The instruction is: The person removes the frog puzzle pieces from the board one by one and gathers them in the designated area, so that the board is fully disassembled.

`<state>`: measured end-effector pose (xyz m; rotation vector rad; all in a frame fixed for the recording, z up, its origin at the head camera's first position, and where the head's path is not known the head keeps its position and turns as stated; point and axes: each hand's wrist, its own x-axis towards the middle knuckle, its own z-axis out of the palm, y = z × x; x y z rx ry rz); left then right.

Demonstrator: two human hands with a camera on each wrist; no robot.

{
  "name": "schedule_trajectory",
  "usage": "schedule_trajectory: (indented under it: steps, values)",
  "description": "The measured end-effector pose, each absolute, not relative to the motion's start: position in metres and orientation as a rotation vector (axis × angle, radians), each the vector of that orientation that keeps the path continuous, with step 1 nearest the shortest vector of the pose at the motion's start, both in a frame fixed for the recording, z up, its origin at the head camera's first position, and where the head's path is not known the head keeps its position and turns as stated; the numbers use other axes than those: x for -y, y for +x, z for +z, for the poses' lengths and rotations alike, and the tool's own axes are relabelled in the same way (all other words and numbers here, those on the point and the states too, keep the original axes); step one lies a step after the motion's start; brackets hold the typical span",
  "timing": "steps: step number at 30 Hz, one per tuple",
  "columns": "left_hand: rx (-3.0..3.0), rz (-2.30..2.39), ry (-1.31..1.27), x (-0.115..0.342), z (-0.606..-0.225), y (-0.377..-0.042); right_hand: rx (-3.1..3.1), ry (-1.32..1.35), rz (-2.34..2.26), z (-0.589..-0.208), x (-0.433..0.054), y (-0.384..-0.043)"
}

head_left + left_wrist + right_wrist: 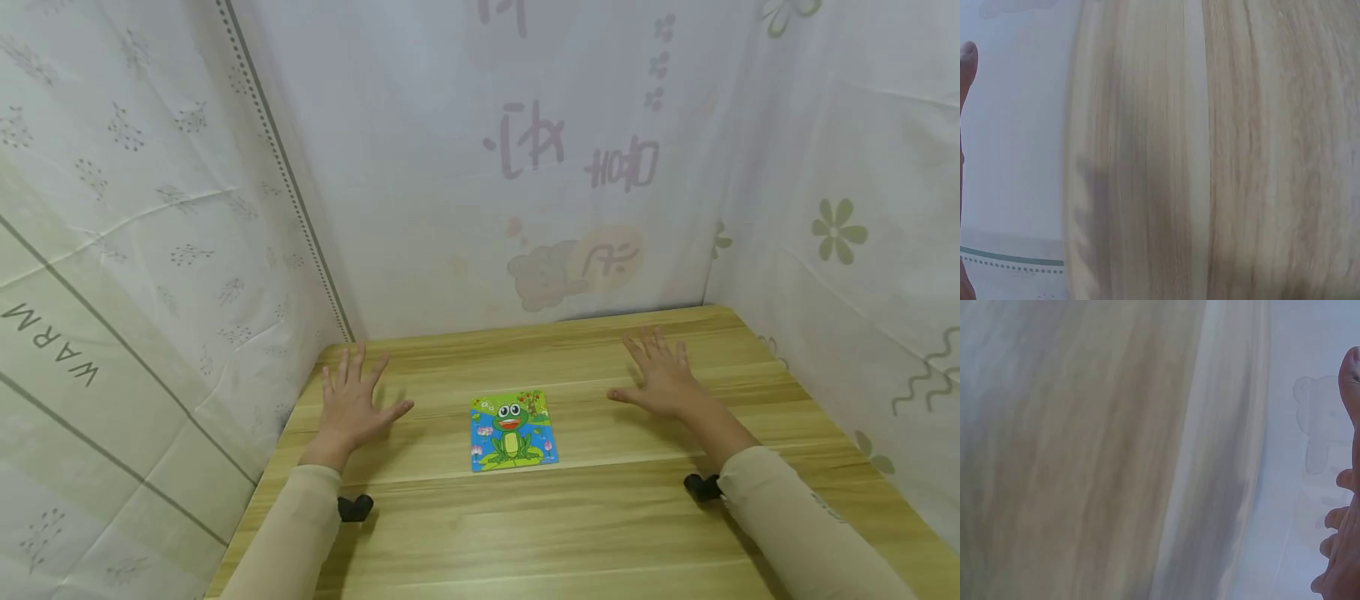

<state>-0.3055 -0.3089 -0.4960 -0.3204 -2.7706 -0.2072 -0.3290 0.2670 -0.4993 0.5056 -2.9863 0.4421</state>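
A square picture board (513,431) lies flat on the wooden table (450,533); it shows a green frog on a lily pad with pink flowers around it. To its left, my left hand (354,410) is held with fingers spread and nothing in it. On the other side, my right hand (660,379) is spread the same way, also holding nothing. Both hands are apart from the board. In the left wrist view only a thumb tip (967,62) and a sliver of hand show at the edge. The right wrist view catches the thumb and several fingertips (1336,517).
Pale printed curtains (420,167) hang behind the table and on both sides. Their folds come close to the table's back and side edges. Small black wrist-worn devices (355,508) show beneath each forearm.
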Motion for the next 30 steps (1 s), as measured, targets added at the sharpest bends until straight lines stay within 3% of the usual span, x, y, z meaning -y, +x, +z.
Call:
schedule_trajectory:
  steps: [30]
  values:
    - [2.830, -0.468, -0.350, 0.282, -0.508, -0.296, 2.845, 0.597, 0.692, -0.500, -0.216, -0.336]
